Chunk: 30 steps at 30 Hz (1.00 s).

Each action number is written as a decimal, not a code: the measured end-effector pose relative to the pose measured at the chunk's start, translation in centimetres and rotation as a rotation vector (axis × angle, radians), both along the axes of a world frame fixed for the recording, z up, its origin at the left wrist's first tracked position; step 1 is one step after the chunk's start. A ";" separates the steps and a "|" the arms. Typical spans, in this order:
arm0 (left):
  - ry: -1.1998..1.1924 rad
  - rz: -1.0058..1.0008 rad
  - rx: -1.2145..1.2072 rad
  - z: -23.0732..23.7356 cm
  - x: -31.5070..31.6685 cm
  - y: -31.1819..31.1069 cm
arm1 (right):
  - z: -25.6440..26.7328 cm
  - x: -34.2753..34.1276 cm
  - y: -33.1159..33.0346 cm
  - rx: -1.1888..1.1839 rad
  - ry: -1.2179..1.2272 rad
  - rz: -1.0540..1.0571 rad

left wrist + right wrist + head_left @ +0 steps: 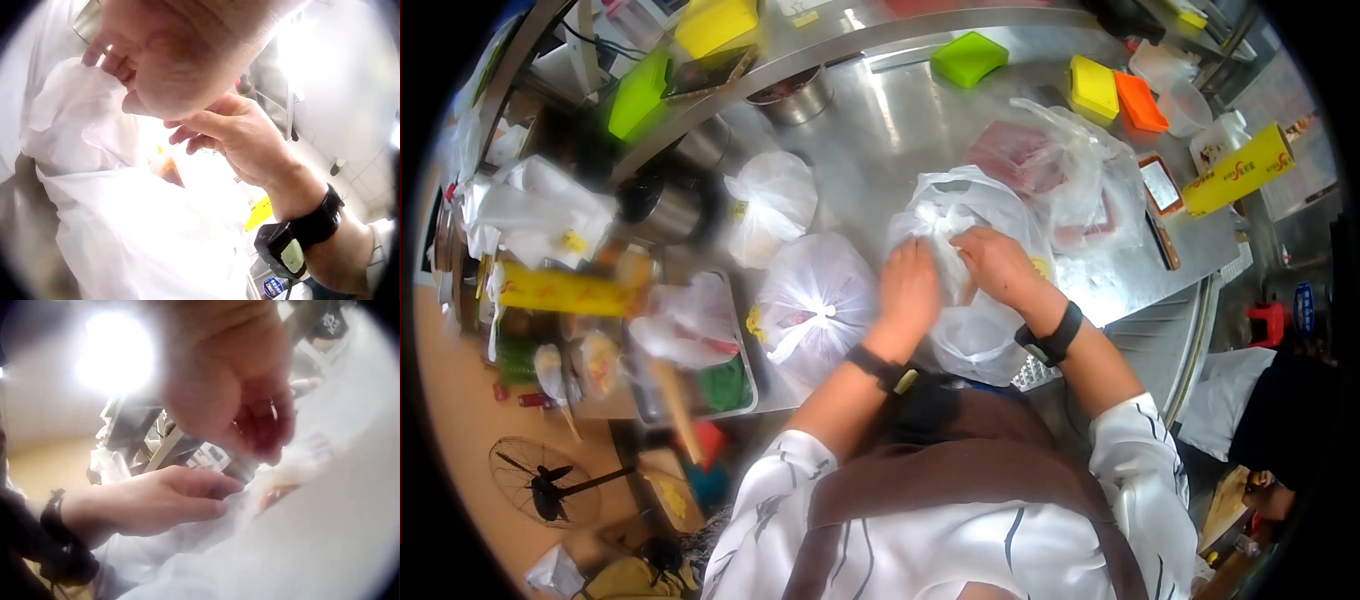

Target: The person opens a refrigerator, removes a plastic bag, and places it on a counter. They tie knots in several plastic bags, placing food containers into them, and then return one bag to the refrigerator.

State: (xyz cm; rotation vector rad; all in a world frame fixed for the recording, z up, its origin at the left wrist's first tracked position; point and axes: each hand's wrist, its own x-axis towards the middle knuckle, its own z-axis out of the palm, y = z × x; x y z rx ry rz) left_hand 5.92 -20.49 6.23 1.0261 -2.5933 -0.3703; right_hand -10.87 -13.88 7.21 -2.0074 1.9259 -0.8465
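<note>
A white plastic bag stands at the counter's front edge, its bunched top between the two hands. The left hand pinches the left side of that top; in the left wrist view its curled fingers meet the white plastic. On the other side the right hand has its fingers curled at the bag's top, pinching the plastic. Something orange-brown shows through or beside the plastic in the right wrist view. Two tied bags, one round and one smaller, sit to the left.
Bags with red contents lie behind at the right, near a knife and a yellow roll box. A metal tray stands at the left. Green, yellow and orange containers sit farther back.
</note>
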 end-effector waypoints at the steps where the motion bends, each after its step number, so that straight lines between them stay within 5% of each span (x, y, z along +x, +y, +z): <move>1: -0.032 0.010 0.038 0.2 -0.3 -0.4 | -0.5 0.1 -0.8 -0.009 -0.004 0.003; 8: -0.065 0.040 0.150 -0.4 -3.1 -2.8 | -0.6 0.5 -4.5 -0.037 0.256 -0.121; 10: 0.129 0.017 0.215 -0.2 -3.3 -2.8 | -0.9 0.5 -4.7 -0.020 0.326 -0.083; 15: 0.147 0.003 0.387 0.5 -3.3 -2.4 | -0.2 0.5 -5.3 0.051 0.213 -0.187; 17: 0.233 0.070 0.337 -0.9 -3.0 -2.4 | 1.5 0.1 -5.1 0.280 -0.309 -0.216; 18: 0.225 0.051 0.333 -1.1 -2.8 -2.4 | 2.3 0.1 -4.9 0.272 -0.317 -0.233; 20: 0.213 0.111 0.397 -1.3 -2.6 -2.6 | 3.8 0.3 -4.1 0.441 -0.982 -0.207; 21: 0.206 0.092 0.397 -0.4 -2.7 -2.7 | 5.1 0.2 -3.3 0.431 -0.990 -0.222; 23: 0.163 -0.045 0.657 2.1 -2.5 -2.6 | 8.3 -0.1 -1.4 0.423 -1.476 0.146; 25: 0.204 -0.009 0.729 1.6 -2.0 -2.8 | 9.1 -0.6 -0.5 0.422 -1.480 0.134; 28: -0.068 0.116 0.525 1.3 -1.3 -3.1 | 4.7 -1.2 -1.5 0.317 -1.406 0.102; 30: 0.098 0.024 0.285 1.1 -0.9 -3.2 | 0.8 -0.4 -2.4 -0.279 -0.401 -0.080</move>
